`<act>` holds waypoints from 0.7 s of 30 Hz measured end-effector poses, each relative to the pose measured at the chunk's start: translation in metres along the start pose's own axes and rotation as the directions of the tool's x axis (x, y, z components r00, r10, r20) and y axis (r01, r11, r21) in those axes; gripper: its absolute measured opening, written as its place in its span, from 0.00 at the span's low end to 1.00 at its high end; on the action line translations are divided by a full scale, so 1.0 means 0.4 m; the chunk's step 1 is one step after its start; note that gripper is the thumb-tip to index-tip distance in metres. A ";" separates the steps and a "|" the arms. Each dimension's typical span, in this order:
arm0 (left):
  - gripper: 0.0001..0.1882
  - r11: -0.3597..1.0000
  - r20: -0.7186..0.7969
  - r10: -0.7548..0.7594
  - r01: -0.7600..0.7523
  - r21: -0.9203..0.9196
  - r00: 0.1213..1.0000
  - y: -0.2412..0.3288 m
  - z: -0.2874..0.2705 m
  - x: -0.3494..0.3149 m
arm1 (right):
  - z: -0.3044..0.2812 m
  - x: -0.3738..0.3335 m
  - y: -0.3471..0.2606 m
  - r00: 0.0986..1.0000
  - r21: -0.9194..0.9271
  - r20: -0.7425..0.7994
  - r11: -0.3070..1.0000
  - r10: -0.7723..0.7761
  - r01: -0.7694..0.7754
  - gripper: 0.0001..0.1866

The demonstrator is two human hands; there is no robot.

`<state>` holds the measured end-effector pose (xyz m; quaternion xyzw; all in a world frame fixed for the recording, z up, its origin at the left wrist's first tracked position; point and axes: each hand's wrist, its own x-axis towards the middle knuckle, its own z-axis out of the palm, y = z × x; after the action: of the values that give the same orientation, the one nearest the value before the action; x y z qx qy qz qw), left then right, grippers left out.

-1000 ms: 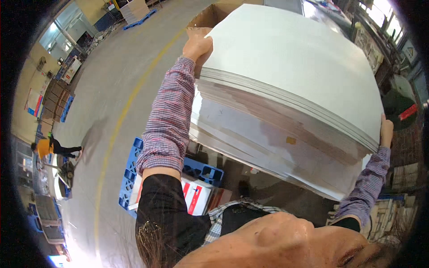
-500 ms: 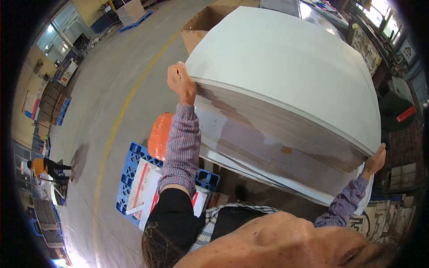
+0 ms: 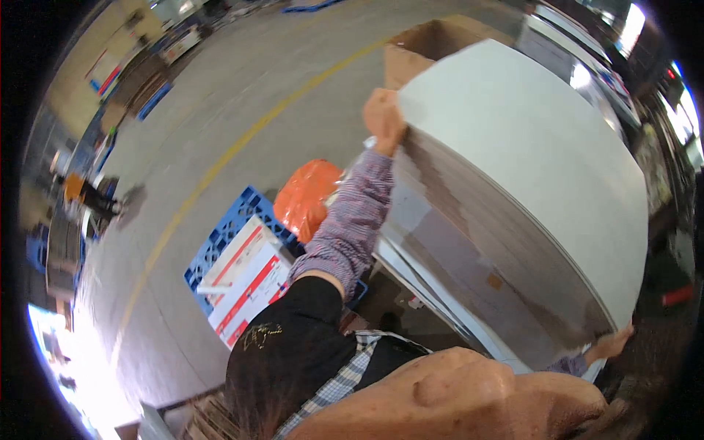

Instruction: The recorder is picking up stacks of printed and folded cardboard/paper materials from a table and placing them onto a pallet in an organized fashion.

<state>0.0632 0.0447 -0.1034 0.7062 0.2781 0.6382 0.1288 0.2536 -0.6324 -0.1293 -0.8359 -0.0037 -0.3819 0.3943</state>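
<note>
Two hands: we hold a thick stack of large white sheets point(image 3: 528, 191) by opposite corners, seen from the head camera.
Change: against the frame half a second back, our view has swung, so the stack now runs from upper centre down to the lower right; the orange bag point(image 3: 309, 196) shows more fully, and our left hand sits nearer the picture's middle.
Left hand point(image 3: 383, 119): arm stretched forward and up in a striped sleeve, fingers curled together over the stack's far left corner, pinching its edge.
Right hand point(image 3: 607, 343): low at the near right corner, only partly seen; fingers lie under the stack's edge, and we cannot tell how far they spread.
Stack position: raised off the floor between our hands, above the blue pallet point(image 3: 231, 227) and the red-and-white boxes point(image 3: 246, 282) on it.
Stack direction: long axis runs from the upper middle to the lower right, top face tilted towards the right, layered side facing us.
Beyond: a brown cardboard box point(image 3: 433, 44) behind the stack's far corner; a yellow line point(image 3: 220, 165) crosses the grey floor.
</note>
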 end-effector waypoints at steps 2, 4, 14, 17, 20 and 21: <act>0.04 0.998 -0.042 -0.043 0.045 0.046 0.998 -0.022 0.007 -0.003 | 0.023 0.039 0.083 0.974 0.006 -0.069 0.976 -0.215 0.216 0.34; 0.05 0.997 -0.130 -0.078 0.076 -0.019 0.988 -0.003 0.004 -0.010 | 0.025 0.021 0.029 0.999 -0.232 -0.001 0.972 0.050 -0.049 0.37; 0.12 0.865 0.074 -0.478 0.484 -0.134 0.875 0.064 -0.064 0.005 | 0.012 0.035 -0.020 0.995 -0.232 -0.056 0.968 0.084 -0.095 0.36; 0.12 0.957 0.150 -0.268 0.281 -0.074 0.952 0.028 -0.177 -0.052 | -0.007 0.007 -0.072 1.000 -0.297 -0.002 0.955 0.016 -0.016 0.35; 0.12 0.943 0.149 -0.282 0.302 -0.142 0.948 -0.101 -0.403 -0.213 | -0.028 -0.092 -0.178 0.907 -0.454 -0.164 0.846 -0.389 0.280 0.29; 0.12 0.877 0.287 -0.446 0.478 -0.049 0.848 -0.147 -0.505 -0.307 | -0.030 -0.123 -0.160 0.867 -0.403 -0.059 0.807 -0.494 0.432 0.25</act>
<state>-0.1504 -0.0109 -0.2060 0.6890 0.3815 0.5025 0.3567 0.1915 -0.5817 -0.1138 -0.8356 -0.1028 -0.5261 0.1200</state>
